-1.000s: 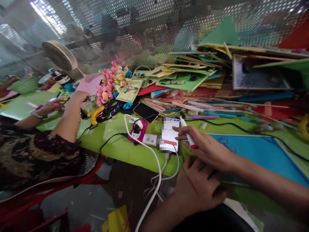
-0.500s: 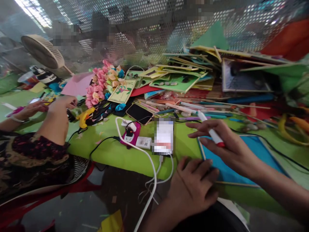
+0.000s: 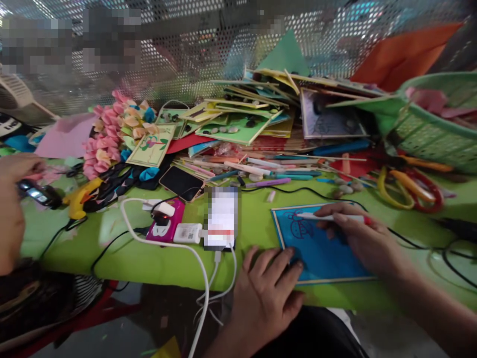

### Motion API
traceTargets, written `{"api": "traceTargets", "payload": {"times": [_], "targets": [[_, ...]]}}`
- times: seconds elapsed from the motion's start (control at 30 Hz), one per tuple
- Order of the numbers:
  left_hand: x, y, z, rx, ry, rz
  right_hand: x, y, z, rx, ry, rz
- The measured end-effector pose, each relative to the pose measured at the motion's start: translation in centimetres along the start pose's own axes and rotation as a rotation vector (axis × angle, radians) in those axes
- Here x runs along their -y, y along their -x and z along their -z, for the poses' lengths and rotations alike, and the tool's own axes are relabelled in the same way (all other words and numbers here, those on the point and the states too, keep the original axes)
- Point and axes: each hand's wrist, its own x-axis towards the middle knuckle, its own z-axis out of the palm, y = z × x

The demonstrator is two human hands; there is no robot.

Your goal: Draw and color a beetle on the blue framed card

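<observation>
In my right hand [image 3: 354, 228] is a white marker [image 3: 324, 217] with a red end. Its tip touches a blue framed panel [image 3: 331, 258] near the upper left, where a dark line drawing [image 3: 300, 227] of a figure shows. My left hand [image 3: 270, 283] lies with fingers spread at the table's front edge, its fingertips at the panel's lower left corner. Left of the panel a phone [image 3: 220, 216] with a lit, blurred screen is plugged to a white cable [image 3: 203, 278].
A pink power strip [image 3: 166, 223] with a white charger [image 3: 187, 232] sits left of the phone. Behind lie a dark phone [image 3: 181, 183], loose pens [image 3: 253, 169], scissors [image 3: 406, 186] and stacked panels [image 3: 238, 124]. A green basket [image 3: 436, 134] stands at right. Another person's arm [image 3: 13, 209] is at far left.
My right hand has lowered the marker from the air onto the blue panel. The view has turned right, bringing in the green basket and showing the drawing. My left hand stays at the panel's corner.
</observation>
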Motion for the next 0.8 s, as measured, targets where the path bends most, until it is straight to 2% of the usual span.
{"api": "traceTargets", "payload": {"times": [0.17, 0.3, 0.43, 0.6, 0.8], "targets": [[0.0, -0.2, -0.1, -0.004, 0.018, 0.026, 0.5, 0.5, -0.4, 0.083, 0.154, -0.008], [0.0, -0.3, 0.0, 0.010, 0.005, 0.023, 0.5, 0.4, -0.3, 0.057, 0.074, -0.003], [0.0, -0.3, 0.2, 0.046, 0.002, 0.025, 1.0, 0.3, -0.1, 0.085, -0.013, 0.012], [-0.1, -0.3, 0.4, 0.054, -0.029, 0.015, 1.9, 0.2, -1.1, 0.087, 0.108, 0.057], [-0.2, -0.4, 0.3, 0.027, -0.025, 0.011, 2.0, -0.1, -2.1, 0.075, 0.176, 0.085]]}}
